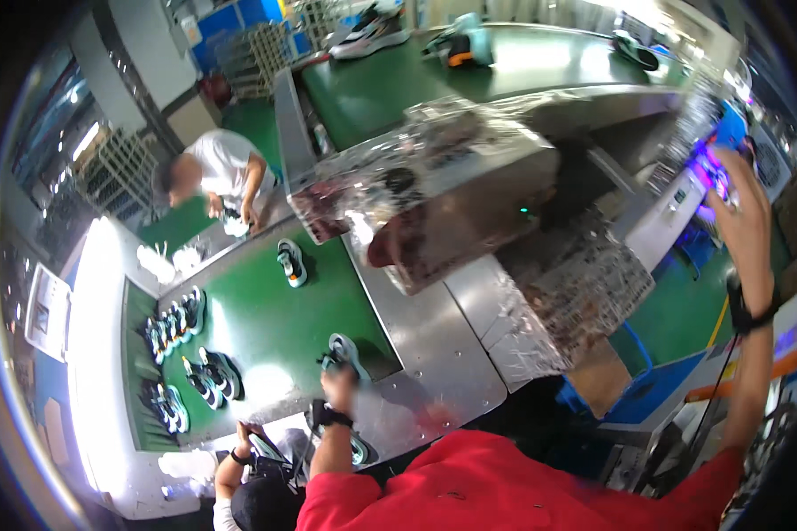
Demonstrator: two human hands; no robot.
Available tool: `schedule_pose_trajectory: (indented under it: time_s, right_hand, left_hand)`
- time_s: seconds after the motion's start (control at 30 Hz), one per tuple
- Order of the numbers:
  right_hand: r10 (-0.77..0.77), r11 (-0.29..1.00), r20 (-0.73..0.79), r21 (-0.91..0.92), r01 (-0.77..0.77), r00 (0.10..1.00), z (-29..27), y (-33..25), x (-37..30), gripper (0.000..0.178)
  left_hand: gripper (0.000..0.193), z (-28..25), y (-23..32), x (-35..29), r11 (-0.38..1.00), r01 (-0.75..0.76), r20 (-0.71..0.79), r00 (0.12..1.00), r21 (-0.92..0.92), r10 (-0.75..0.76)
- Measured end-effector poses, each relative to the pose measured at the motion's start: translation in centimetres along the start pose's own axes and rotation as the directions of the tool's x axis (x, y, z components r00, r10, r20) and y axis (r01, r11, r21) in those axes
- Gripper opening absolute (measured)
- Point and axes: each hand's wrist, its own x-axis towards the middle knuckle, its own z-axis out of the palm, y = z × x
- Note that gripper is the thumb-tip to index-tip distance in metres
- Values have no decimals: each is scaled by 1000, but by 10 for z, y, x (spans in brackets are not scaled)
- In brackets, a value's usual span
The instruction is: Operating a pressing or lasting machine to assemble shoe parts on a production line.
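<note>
Sneaker (346, 346) handling, apparently a pick-up or set-down, at the conveyor belt's (279, 305) near right corner.
The left hand (338, 388) is at the sneaker, too blurred to tell grasping from released; the right hand (742, 212) reaches a purple-lit device (708, 168), grip also unclear. Next seems to call for steady sneaker control.

Reaches ahead with the left forearm (331, 451), ending in a left hand (339, 387) too blurred to read. Stretches the right arm (749, 389) far out rightward and forward, with thumb (720, 209) and fingers (731, 166) apart on the right hand (744, 203).
</note>
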Motion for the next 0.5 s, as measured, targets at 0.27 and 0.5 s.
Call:
schedule_pose_trajectory:
  time_s: [0.27,0.5]
  right_hand:
    - [-365,931,307,100,351,879,254,-48,273,91]
    - [-494,868,228,80,489,839,349,24,367,80]
  left_hand:
    - [62,-31,-43,131,900,15,-219,972,435,89]
    - [69,5,-52,137,832,-15,-256,948,555,188]
